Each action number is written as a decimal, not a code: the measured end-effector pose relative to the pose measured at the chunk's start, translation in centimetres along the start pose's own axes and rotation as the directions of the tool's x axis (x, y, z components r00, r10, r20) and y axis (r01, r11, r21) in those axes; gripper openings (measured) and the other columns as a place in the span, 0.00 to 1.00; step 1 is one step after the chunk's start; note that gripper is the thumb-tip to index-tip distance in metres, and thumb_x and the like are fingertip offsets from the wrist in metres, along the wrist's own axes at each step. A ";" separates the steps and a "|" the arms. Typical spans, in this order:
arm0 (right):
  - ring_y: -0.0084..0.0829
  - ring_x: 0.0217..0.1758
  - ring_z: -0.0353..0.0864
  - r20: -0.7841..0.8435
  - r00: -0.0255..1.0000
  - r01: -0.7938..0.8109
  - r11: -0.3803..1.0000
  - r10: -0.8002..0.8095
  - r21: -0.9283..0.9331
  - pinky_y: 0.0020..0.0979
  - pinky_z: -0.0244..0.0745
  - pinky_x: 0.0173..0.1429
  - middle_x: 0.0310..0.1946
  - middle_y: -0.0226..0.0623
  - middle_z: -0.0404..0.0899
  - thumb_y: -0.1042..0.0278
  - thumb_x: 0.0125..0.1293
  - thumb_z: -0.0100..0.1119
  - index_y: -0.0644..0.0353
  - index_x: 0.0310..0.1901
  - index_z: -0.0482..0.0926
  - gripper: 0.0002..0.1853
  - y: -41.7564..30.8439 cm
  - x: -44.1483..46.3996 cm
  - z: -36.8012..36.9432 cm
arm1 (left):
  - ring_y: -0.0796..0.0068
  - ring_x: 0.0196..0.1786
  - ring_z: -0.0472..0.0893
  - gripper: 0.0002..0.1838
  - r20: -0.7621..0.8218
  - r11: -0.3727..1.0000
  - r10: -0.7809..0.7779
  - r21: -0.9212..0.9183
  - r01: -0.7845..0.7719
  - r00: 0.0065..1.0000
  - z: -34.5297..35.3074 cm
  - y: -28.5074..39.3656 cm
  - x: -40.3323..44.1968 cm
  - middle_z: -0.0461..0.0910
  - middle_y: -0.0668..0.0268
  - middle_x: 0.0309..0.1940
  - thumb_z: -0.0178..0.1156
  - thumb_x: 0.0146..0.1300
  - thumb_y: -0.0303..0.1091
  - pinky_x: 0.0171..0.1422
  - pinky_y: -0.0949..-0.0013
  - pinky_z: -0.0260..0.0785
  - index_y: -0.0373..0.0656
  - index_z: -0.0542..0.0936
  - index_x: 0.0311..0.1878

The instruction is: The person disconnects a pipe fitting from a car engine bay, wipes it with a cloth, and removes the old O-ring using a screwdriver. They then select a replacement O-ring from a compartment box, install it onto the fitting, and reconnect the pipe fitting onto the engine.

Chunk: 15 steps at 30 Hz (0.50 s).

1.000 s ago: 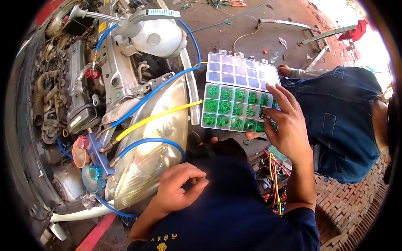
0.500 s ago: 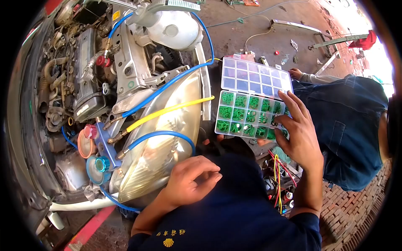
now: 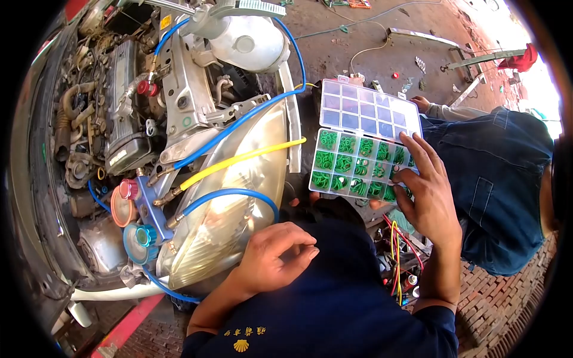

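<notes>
An open clear plastic organizer box (image 3: 373, 195) shows green O-rings (image 3: 324, 160) sorted in its compartments, with its divided lid (image 3: 358, 107) folded back. My right hand (image 3: 428, 194) reaches over the right end of the box. Its thumb and bent index finger are apart at the compartments, while other fingers stretch toward the lid hinge. The fingertips partly cover the right-hand compartments. My left hand (image 3: 276, 255) is raised in front of my dark shirt, thumb and index finger drawn together in a pinch. Anything between those tips is too small or hidden to make out.
At the left is an open engine bay with a headlight (image 3: 239, 197). A blue gauge manifold (image 3: 149, 206) has blue hoses and a yellow hose (image 3: 239, 158). A person in dark blue clothes (image 3: 495, 185) is at the right. Tools and cables (image 3: 397, 262) lie below the box.
The organizer box has shifted slightly to the right under my right hand. Both hands stay almost in place.
</notes>
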State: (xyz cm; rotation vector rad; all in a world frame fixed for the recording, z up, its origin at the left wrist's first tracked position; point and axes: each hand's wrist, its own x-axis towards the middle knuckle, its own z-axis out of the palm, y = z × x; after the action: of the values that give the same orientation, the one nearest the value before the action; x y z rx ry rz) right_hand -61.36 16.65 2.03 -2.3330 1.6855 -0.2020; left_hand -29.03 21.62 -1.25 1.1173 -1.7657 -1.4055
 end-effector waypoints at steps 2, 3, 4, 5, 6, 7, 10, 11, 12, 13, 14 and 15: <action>0.57 0.85 0.65 0.001 1.000 0.003 1.000 -0.003 0.000 0.54 0.66 0.82 0.81 0.51 0.69 0.74 0.59 0.73 0.65 0.39 0.86 0.08 0.1 0.0 0.0 | 0.70 0.30 0.86 0.09 0.002 1.000 -0.002 0.004 0.002 1.000 0.0 0.0 0.1 0.87 0.62 0.35 0.75 0.64 0.23 0.39 0.67 0.77 0.39 0.85 0.45; 0.57 0.85 0.65 0.004 1.000 0.006 1.000 -0.006 0.000 0.54 0.66 0.82 0.81 0.51 0.69 0.74 0.59 0.73 0.65 0.40 0.86 0.09 0.2 0.0 0.0 | 0.70 0.30 0.86 0.09 0.001 1.000 -0.001 0.005 0.001 1.000 0.1 0.1 0.1 0.87 0.62 0.34 0.75 0.64 0.23 0.39 0.67 0.77 0.39 0.85 0.45; 0.57 0.85 0.65 0.002 1.000 0.006 1.000 -0.006 0.000 0.54 0.66 0.82 0.81 0.51 0.69 0.74 0.59 0.73 0.65 0.40 0.86 0.09 0.2 0.0 0.0 | 0.70 0.30 0.86 0.09 0.000 1.000 0.000 0.007 0.000 1.000 0.1 0.1 0.2 0.87 0.62 0.34 0.75 0.64 0.23 0.39 0.67 0.77 0.39 0.85 0.45; 0.57 0.85 0.65 -0.009 1.000 -0.003 1.000 0.003 -0.009 0.54 0.66 0.82 0.81 0.51 0.69 0.74 0.59 0.73 0.64 0.42 0.86 0.10 0.1 0.0 0.0 | 0.70 0.30 0.86 0.09 0.001 1.000 0.001 0.008 -0.001 1.000 0.1 0.1 0.2 0.87 0.62 0.34 0.75 0.64 0.23 0.39 0.67 0.77 0.39 0.85 0.45; 0.57 0.85 0.65 -0.021 1.000 -0.012 1.000 0.012 -0.017 0.54 0.66 0.82 0.81 0.51 0.68 0.74 0.60 0.72 0.64 0.44 0.86 0.11 0.1 0.0 0.0 | 0.70 0.30 0.86 0.09 -0.001 1.000 -0.002 0.007 0.002 1.000 0.2 0.1 0.2 0.87 0.62 0.34 0.75 0.64 0.23 0.39 0.67 0.77 0.39 0.85 0.45; 0.57 0.85 0.65 -0.022 1.000 -0.012 1.000 0.012 -0.017 0.54 0.66 0.82 0.81 0.51 0.68 0.74 0.60 0.72 0.64 0.44 0.86 0.11 0.2 0.0 0.0 | 0.70 0.30 0.86 0.10 -0.004 1.000 -0.005 0.006 0.005 1.000 0.2 0.1 0.2 0.87 0.62 0.34 0.75 0.64 0.23 0.38 0.67 0.77 0.39 0.85 0.45; 0.57 0.85 0.65 -0.019 1.000 -0.010 0.999 0.010 -0.031 0.54 0.66 0.82 0.81 0.51 0.68 0.74 0.60 0.72 0.63 0.48 0.85 0.14 0.3 0.0 0.0 | 0.69 0.31 0.85 0.09 -0.021 1.000 -0.006 0.026 0.007 1.000 0.2 0.1 0.5 0.87 0.62 0.34 0.75 0.64 0.23 0.38 0.66 0.77 0.39 0.85 0.45; 0.57 0.85 0.65 -0.015 1.000 0.002 0.999 -0.003 -0.044 0.54 0.66 0.82 0.81 0.51 0.69 0.73 0.61 0.72 0.63 0.48 0.85 0.14 0.4 -0.1 0.0 | 0.69 0.31 0.85 0.09 -0.022 1.000 -0.006 0.028 0.007 1.000 0.2 0.3 0.7 0.87 0.62 0.34 0.75 0.64 0.23 0.38 0.66 0.77 0.39 0.85 0.45; 0.56 0.85 0.65 -0.012 1.000 0.014 0.998 -0.014 -0.058 0.53 0.67 0.82 0.80 0.51 0.69 0.72 0.61 0.72 0.63 0.49 0.85 0.14 0.6 -0.1 -0.1 | 0.69 0.31 0.85 0.09 -0.033 0.999 -0.027 0.036 0.028 0.999 0.2 0.5 0.9 0.86 0.61 0.34 0.75 0.64 0.23 0.38 0.67 0.76 0.39 0.85 0.44; 0.56 0.85 0.65 -0.014 1.000 0.011 0.998 -0.012 -0.059 0.53 0.67 0.82 0.80 0.51 0.69 0.72 0.61 0.72 0.63 0.49 0.85 0.14 0.6 -0.1 0.0 | 0.69 0.31 0.85 0.09 -0.042 0.998 -0.046 0.044 0.048 0.998 0.3 0.7 1.1 0.86 0.61 0.34 0.74 0.64 0.22 0.39 0.67 0.76 0.39 0.85 0.44; 0.56 0.84 0.66 -0.029 0.999 0.016 0.999 -0.017 -0.033 0.53 0.67 0.81 0.80 0.51 0.69 0.71 0.61 0.72 0.63 0.49 0.85 0.15 0.7 0.0 0.0 | 0.69 0.31 0.85 0.09 -0.035 0.998 -0.039 0.038 0.040 0.999 0.4 0.8 1.3 0.86 0.61 0.34 0.74 0.64 0.22 0.39 0.67 0.76 0.39 0.85 0.44; 0.56 0.84 0.67 -0.040 0.999 0.013 1.000 -0.013 -0.017 0.53 0.67 0.81 0.80 0.51 0.70 0.71 0.62 0.72 0.63 0.49 0.85 0.15 0.9 -0.2 -0.2 | 0.73 0.30 0.82 0.08 -0.072 0.998 -0.037 0.051 0.041 0.997 0.6 0.8 1.5 0.87 0.63 0.35 0.74 0.64 0.22 0.36 0.70 0.73 0.40 0.86 0.44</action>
State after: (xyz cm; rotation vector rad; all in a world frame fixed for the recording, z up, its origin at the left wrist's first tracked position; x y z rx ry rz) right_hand -62.26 16.58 1.94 -2.3678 1.6972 -0.2401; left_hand -30.41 20.60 -0.73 1.2203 -1.7480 -1.3329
